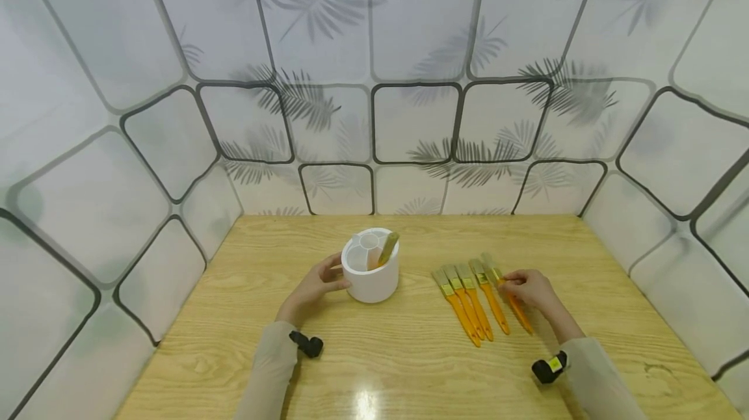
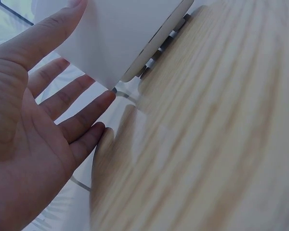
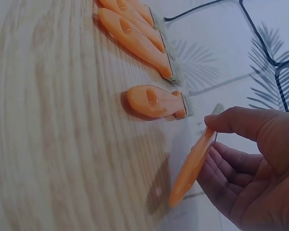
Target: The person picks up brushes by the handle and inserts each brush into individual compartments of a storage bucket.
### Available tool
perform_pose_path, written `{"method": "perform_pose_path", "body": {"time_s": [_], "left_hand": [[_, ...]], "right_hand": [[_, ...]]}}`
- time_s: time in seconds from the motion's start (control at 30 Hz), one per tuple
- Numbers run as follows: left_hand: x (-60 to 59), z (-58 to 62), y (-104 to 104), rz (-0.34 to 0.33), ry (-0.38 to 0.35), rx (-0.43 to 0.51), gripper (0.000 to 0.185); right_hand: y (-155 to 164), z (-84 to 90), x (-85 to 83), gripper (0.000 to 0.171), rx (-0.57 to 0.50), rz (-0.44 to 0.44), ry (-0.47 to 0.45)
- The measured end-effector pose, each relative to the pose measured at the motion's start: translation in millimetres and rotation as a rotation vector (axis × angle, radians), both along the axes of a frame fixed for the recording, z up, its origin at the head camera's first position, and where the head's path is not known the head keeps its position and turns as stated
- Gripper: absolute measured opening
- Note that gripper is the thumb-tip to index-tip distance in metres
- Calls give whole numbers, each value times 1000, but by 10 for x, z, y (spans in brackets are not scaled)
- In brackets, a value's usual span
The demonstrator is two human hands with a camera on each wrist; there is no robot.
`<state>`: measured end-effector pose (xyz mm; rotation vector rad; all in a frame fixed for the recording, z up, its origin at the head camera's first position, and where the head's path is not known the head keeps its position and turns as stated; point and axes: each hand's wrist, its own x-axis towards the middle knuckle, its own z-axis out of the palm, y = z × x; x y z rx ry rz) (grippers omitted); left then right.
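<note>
A white round organizer [image 1: 370, 285] with divided compartments stands on the table. One paintbrush [image 1: 389, 248] leans in its right compartment, bristles up. My left hand [image 1: 310, 287] rests against the organizer's left side, with the thumb in front and spread, nearly straight fingers behind; the left wrist view shows the organizer's wall [image 2: 111, 38] close to the fingertips. My right hand [image 1: 529, 290] pinches the rightmost paintbrush [image 3: 195, 163] between thumb and fingers, its orange handle slanting down towards the table. To its left, several flat paintbrushes [image 1: 468, 306] with orange handles lie side by side, bristles away from me.
The light wood table [image 1: 234, 316] runs back to a patterned curtain [image 1: 415, 124], which also encloses both sides. A black wrist camera [image 1: 310, 344] sits on the left sleeve and another black camera [image 1: 548, 368] on the right.
</note>
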<state>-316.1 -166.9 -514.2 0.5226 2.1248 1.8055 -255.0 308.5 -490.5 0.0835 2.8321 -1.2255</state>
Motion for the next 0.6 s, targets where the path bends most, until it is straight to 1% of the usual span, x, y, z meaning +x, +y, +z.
{"method": "perform_pose_path", "body": {"time_s": [0.07,0.13,0.27,0.3,0.37,0.5,0.6], "left_hand": [[9,14,-1,-12,1,4,70],[46,70,6,-27,10,6,70],[62,98,18,-52,-10,27,71],[61,96,19,-56,-17,34,71],[28,46,14,-55,-32,46,71],[2,6,1,-33,-12,33,70],[0,0,-2,-19,-1,22,70]], "right_hand": [[-7,3,2,40,-6,-3,1],[-12,5,3,40,-11,-8,-1],[-19,9,6,44,-31,-10,-6],[-21,9,5,45,-39,-11,-7],[-25,8,0,47,-50,-5,-7],[-27,-4,-27,47,-65,-11,-9],[-24,-6,-41,47,-82,-13,-14]]}}
